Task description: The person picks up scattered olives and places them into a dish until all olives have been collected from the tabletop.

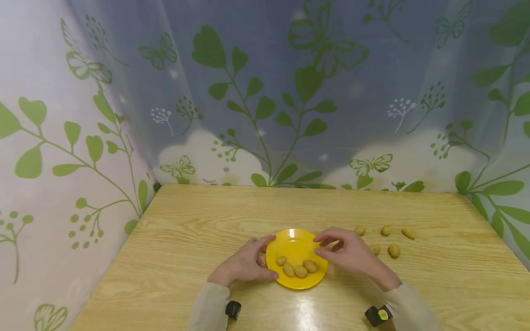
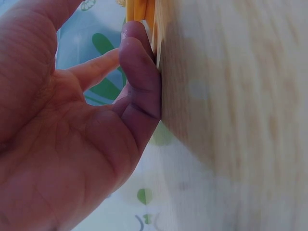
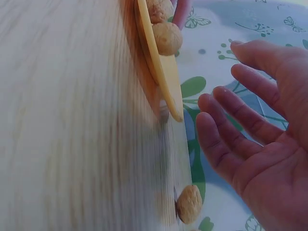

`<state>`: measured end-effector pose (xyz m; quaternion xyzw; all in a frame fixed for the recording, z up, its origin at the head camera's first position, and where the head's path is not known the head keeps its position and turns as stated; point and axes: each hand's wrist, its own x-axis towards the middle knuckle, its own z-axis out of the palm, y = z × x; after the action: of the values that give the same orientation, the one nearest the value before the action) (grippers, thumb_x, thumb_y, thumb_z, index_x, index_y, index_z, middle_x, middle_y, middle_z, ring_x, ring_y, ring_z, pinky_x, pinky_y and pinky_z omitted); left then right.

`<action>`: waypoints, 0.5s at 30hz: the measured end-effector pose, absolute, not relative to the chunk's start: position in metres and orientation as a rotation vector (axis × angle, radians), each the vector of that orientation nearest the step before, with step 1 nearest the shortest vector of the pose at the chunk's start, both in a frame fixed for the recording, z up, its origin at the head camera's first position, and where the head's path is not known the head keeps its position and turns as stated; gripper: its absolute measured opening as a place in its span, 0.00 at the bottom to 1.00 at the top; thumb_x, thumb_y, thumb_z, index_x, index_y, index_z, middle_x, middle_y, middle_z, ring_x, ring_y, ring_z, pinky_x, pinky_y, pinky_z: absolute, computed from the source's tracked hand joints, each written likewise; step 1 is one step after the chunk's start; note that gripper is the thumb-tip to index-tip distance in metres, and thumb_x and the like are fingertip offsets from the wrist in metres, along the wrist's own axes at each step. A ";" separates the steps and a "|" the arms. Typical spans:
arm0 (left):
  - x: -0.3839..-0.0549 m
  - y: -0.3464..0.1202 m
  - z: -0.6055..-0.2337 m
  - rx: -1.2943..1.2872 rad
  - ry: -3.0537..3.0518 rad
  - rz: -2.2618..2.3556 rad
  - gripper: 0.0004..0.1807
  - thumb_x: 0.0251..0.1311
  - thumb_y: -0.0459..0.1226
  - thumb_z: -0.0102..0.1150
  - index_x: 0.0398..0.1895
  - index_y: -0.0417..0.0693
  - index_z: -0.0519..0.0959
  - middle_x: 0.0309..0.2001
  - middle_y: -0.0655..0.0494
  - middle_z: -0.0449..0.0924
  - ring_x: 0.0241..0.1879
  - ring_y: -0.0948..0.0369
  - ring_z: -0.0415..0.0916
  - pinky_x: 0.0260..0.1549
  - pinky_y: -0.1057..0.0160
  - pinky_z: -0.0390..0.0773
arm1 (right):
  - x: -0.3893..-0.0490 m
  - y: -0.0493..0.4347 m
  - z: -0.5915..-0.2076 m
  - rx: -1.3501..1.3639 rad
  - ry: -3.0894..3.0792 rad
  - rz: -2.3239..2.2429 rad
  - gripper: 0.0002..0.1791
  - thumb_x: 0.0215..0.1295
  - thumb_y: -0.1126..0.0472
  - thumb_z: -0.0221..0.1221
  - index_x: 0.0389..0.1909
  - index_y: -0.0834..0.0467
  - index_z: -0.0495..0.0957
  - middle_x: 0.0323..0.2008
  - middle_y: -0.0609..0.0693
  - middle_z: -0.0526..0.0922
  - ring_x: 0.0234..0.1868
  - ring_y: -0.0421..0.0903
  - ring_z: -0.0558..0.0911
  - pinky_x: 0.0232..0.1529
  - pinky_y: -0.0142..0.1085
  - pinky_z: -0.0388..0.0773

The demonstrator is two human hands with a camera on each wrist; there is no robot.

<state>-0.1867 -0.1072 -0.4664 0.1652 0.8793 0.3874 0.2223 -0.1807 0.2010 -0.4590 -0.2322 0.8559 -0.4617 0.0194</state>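
Note:
A yellow plate (image 1: 296, 239) lies on the wooden table, with several small potatoes (image 1: 301, 271) grouped on its near half. My left hand (image 1: 246, 262) holds the plate's left side, thumb at the near rim and index finger toward the far rim. In the left wrist view its other fingers (image 2: 142, 82) are bent and rest on the table by the plate's edge. Over the plate's right rim hovers my right hand (image 1: 349, 250), its fingers loosely bent. The right wrist view shows that hand apart from the plate (image 3: 159, 72), with nothing in it.
More small potatoes (image 1: 394, 250) lie scattered on the table (image 1: 198, 216) to the right of the plate, some partly behind my right hand. A curtain (image 1: 256, 92) with green leaves and butterflies hangs along the table's back edge and sides.

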 end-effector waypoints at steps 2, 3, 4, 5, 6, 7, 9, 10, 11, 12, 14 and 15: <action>-0.187 -0.107 -0.466 0.457 2.427 1.070 0.53 0.51 0.46 0.79 0.80 0.58 0.60 0.58 0.49 0.68 0.38 0.63 0.76 0.38 0.67 0.78 | -0.179 0.204 -0.458 -0.726 2.668 -1.436 0.12 0.66 0.56 0.68 0.48 0.56 0.86 0.46 0.54 0.88 0.43 0.37 0.85 0.41 0.33 0.84; -0.187 -0.107 -0.466 0.457 2.426 1.071 0.53 0.51 0.46 0.79 0.80 0.58 0.60 0.58 0.49 0.68 0.38 0.63 0.76 0.39 0.67 0.78 | -0.178 0.206 -0.458 -0.732 2.673 -1.442 0.12 0.66 0.57 0.68 0.48 0.57 0.86 0.46 0.54 0.88 0.43 0.37 0.85 0.41 0.33 0.84; -0.186 -0.107 -0.466 0.455 2.427 1.070 0.53 0.51 0.46 0.79 0.80 0.58 0.60 0.59 0.49 0.68 0.38 0.63 0.76 0.39 0.67 0.78 | -0.177 0.208 -0.457 -0.741 2.680 -1.447 0.12 0.66 0.58 0.68 0.48 0.57 0.86 0.46 0.54 0.88 0.43 0.38 0.85 0.40 0.33 0.85; -0.186 -0.107 -0.466 0.459 2.428 1.070 0.53 0.51 0.46 0.79 0.80 0.58 0.60 0.58 0.48 0.68 0.38 0.63 0.77 0.39 0.67 0.78 | -0.176 0.210 -0.457 -0.749 2.686 -1.452 0.12 0.66 0.58 0.68 0.48 0.57 0.86 0.45 0.55 0.88 0.43 0.38 0.85 0.40 0.33 0.85; -0.186 -0.107 -0.466 0.458 2.429 1.069 0.53 0.51 0.46 0.79 0.80 0.58 0.60 0.58 0.48 0.68 0.38 0.63 0.77 0.39 0.68 0.78 | -0.176 0.211 -0.457 -0.754 2.694 -1.456 0.12 0.66 0.59 0.68 0.47 0.57 0.86 0.45 0.54 0.88 0.43 0.38 0.86 0.40 0.33 0.85; -0.186 -0.107 -0.465 0.457 2.431 1.066 0.53 0.51 0.46 0.79 0.80 0.58 0.60 0.58 0.49 0.68 0.38 0.63 0.76 0.38 0.68 0.78 | -0.175 0.213 -0.456 -0.757 2.702 -1.459 0.11 0.66 0.59 0.69 0.47 0.57 0.86 0.45 0.55 0.88 0.43 0.39 0.86 0.39 0.33 0.85; -0.186 -0.107 -0.465 0.460 2.433 1.064 0.53 0.51 0.46 0.79 0.80 0.58 0.60 0.58 0.49 0.68 0.37 0.63 0.76 0.38 0.68 0.78 | -0.172 0.218 -0.456 -0.760 2.725 -1.455 0.11 0.65 0.60 0.69 0.47 0.57 0.86 0.45 0.54 0.87 0.42 0.39 0.86 0.39 0.33 0.85; -0.186 -0.107 -0.465 0.461 2.434 1.063 0.53 0.51 0.46 0.79 0.80 0.57 0.60 0.58 0.49 0.68 0.37 0.63 0.76 0.38 0.68 0.78 | -0.171 0.220 -0.455 -0.757 2.738 -1.447 0.11 0.65 0.60 0.69 0.47 0.56 0.86 0.45 0.54 0.87 0.42 0.39 0.86 0.39 0.33 0.85; -0.186 -0.107 -0.465 0.465 2.433 1.066 0.53 0.51 0.45 0.79 0.80 0.57 0.60 0.58 0.49 0.68 0.37 0.63 0.76 0.38 0.68 0.78 | -0.170 0.222 -0.454 -0.748 2.745 -1.441 0.11 0.65 0.60 0.69 0.47 0.56 0.86 0.45 0.54 0.87 0.42 0.38 0.86 0.39 0.33 0.85; -0.186 -0.107 -0.465 0.462 2.432 1.068 0.53 0.51 0.45 0.79 0.80 0.57 0.60 0.57 0.49 0.68 0.37 0.63 0.76 0.38 0.68 0.78 | -0.169 0.225 -0.454 -0.739 2.752 -1.436 0.10 0.65 0.60 0.69 0.47 0.55 0.86 0.45 0.54 0.87 0.42 0.38 0.86 0.39 0.33 0.85; -0.187 -0.107 -0.465 0.463 2.429 1.073 0.53 0.51 0.45 0.79 0.80 0.57 0.60 0.57 0.49 0.68 0.37 0.63 0.76 0.38 0.68 0.78 | -0.168 0.229 -0.453 -0.726 2.768 -1.421 0.10 0.66 0.59 0.68 0.47 0.55 0.86 0.45 0.53 0.87 0.42 0.38 0.86 0.38 0.33 0.85; -0.187 -0.107 -0.465 0.462 2.427 1.077 0.53 0.50 0.45 0.79 0.80 0.57 0.60 0.57 0.49 0.68 0.37 0.63 0.76 0.38 0.68 0.78 | -0.167 0.232 -0.453 -0.718 2.775 -1.417 0.10 0.66 0.59 0.68 0.47 0.55 0.86 0.45 0.53 0.88 0.42 0.37 0.86 0.38 0.33 0.84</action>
<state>-0.1869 -0.1069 -0.4652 0.1672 0.8782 0.3897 0.2214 -0.1674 0.2315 -0.4533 -0.2244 0.8676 -0.4429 -0.0279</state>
